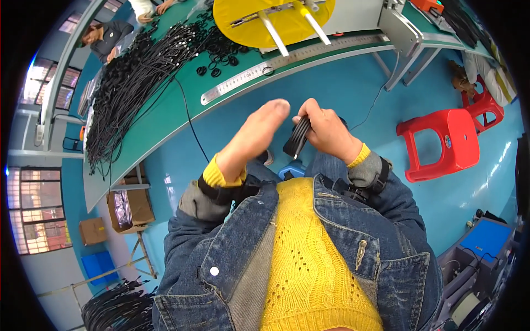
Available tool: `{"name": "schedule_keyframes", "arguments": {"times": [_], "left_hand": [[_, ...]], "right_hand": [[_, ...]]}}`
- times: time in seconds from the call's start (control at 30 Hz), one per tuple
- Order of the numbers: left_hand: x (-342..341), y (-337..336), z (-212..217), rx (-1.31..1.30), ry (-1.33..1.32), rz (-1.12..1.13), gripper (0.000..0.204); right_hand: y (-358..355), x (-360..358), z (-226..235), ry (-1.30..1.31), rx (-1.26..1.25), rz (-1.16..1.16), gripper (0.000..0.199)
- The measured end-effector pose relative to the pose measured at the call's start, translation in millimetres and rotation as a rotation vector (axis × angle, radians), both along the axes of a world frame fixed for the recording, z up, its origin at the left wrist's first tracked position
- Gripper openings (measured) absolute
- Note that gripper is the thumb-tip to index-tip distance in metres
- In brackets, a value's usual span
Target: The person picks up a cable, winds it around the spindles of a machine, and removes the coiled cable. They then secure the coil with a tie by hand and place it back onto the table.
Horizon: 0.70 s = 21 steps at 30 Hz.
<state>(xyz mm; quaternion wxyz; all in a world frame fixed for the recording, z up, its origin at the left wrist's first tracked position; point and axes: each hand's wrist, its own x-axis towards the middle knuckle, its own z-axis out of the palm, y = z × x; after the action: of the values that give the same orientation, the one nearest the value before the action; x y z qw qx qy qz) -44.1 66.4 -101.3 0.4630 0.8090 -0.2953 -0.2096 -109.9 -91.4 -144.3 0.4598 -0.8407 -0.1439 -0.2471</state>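
Observation:
My right hand [326,131] is closed around a short bundle of black cables [296,138], holding it upright in front of my chest. Beside it, my left hand [255,135] is raised with its fingers held together and flat, its fingertips near the top of the bundle; whether it touches the cables is hidden. Both hands are above my lap, off the green worktable [165,113]. A large heap of black cables [132,77] and several black rings [218,55] lie on that table.
A metal ruler [248,74] is fixed along the table's front edge. A yellow round reel [270,19] with white bars stands at the back. Red plastic stools [447,140] are on the blue floor at right. Other people sit at the far left and far right.

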Motion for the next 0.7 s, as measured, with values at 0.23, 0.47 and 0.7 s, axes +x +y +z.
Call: {"name": "schedule_keyframes", "arguments": {"times": [0.23,0.47,0.7], "left_hand": [[0.8,12.2,10.5,-0.077,0.925,-0.209,0.054],[-7.9,5.4,6.0,0.122,0.8,-0.124,0.044],[3.9,15.7,-34.2,0.259,0.778,-0.378,0.029]], "right_hand": [[13.3,11.2,-9.7,0.07,0.004,0.159,0.02],[11.7,10.6,-14.2,0.241,-0.299,0.094,0.019],[18.2,14.9,-5.8,0.269,-0.688,0.191,0.015]]}}
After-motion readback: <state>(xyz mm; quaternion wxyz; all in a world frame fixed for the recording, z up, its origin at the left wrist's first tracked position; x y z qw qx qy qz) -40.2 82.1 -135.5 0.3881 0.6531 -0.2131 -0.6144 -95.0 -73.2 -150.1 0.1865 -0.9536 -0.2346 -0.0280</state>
